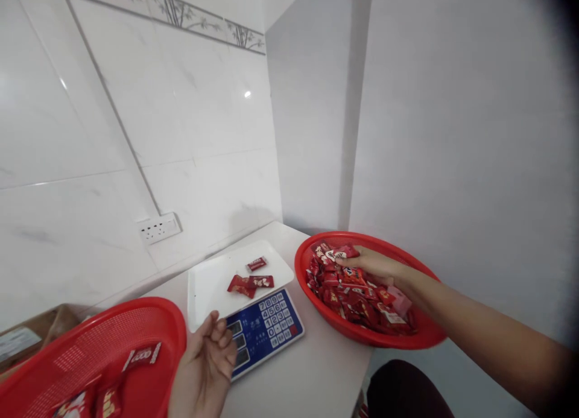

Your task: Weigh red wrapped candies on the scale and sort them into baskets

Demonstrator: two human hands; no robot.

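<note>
White tabletop (pixel 312 370) against tiled wall (pixel 203 116). Wrapped sweets (pixel 332 294) in red basket (pixel 425 323) overhanging tabletop's right edge; right hand (pixel 375 264) among them, fingers bent, hold unclear. Left hand (pixel 205 357) near scale (pixel 266 327), fingers loosely curled, empty. Best: pinch few, wrist clear of rim.

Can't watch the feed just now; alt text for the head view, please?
The person's right hand reaches into a red basket of small, mostly red wrapped packets, while the left hand, palm up, fingers curled, is by a scale. A few packets lie on its white tray; another red basket is at lower left.
</note>
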